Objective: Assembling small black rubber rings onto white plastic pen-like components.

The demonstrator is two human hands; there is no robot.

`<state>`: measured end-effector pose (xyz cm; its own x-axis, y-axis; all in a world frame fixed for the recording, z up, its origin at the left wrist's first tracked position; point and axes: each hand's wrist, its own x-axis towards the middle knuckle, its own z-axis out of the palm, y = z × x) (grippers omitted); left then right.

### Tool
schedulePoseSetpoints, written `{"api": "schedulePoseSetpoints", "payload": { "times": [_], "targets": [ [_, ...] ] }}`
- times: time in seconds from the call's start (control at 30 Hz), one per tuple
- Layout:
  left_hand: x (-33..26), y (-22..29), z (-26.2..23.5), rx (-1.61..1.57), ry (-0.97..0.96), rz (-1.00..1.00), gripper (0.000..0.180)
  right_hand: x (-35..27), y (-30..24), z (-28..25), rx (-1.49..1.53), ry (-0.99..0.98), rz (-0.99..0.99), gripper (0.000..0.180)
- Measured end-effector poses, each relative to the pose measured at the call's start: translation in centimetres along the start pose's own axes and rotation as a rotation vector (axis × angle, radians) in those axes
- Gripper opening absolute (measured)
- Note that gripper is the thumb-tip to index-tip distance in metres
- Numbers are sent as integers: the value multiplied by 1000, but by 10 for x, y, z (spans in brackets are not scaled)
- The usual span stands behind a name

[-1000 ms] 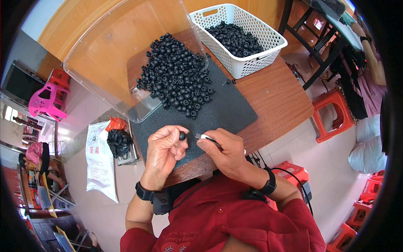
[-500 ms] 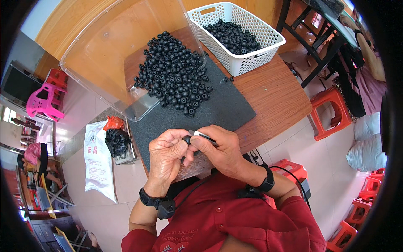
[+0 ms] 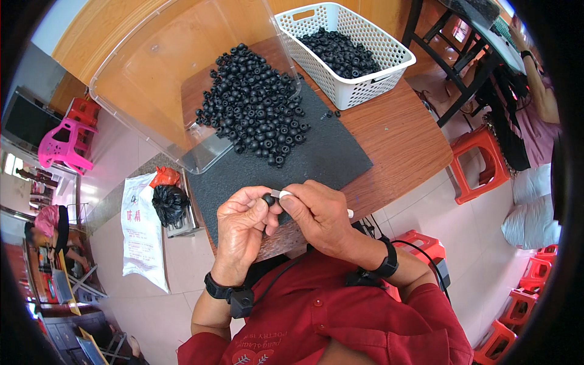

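Note:
Over the near edge of the table, my left hand (image 3: 239, 224) pinches a small round black rubber part (image 3: 268, 199) between thumb and fingertips. A second dark bit shows lower down, among the curled fingers of that hand. My right hand (image 3: 320, 216) is closed around a small white-handled knife (image 3: 284, 194), whose short blade points at the rubber part and is close to it or touching it. The white butt of its handle sticks out behind the palm. Beyond my hands, a large heap of similar black rubber parts (image 3: 255, 109) spills from a clear plastic bin (image 3: 146, 91) lying on its side.
A dark mat (image 3: 328, 152) covers part of the brown wooden table (image 3: 401, 131). The white perforated basket (image 3: 359, 92) at the back right holds more black pieces. A white sack (image 3: 141, 231) and a black bag (image 3: 169, 204) are at left. Red stools (image 3: 480, 161) stand at right, near another person.
The knife has turned in my right hand: the dark strip on its handle is hidden now, and its white butt shows behind the palm. My left hand still pinches the rubber part.

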<state>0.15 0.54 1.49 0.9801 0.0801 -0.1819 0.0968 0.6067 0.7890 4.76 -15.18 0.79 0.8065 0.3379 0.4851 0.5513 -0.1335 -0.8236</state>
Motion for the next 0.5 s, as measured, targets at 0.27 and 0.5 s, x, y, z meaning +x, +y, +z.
{"api": "schedulePoseSetpoints", "payload": {
  "times": [0.27,0.5],
  "targets": [
    [-2,-4,-2,-100,-1,-45,21,-1,2,6,-86,52,-66,14],
    [-4,-7,1,-123,57,-100,28,-3,3,7,-115,56,-110,14]
  ]
}}
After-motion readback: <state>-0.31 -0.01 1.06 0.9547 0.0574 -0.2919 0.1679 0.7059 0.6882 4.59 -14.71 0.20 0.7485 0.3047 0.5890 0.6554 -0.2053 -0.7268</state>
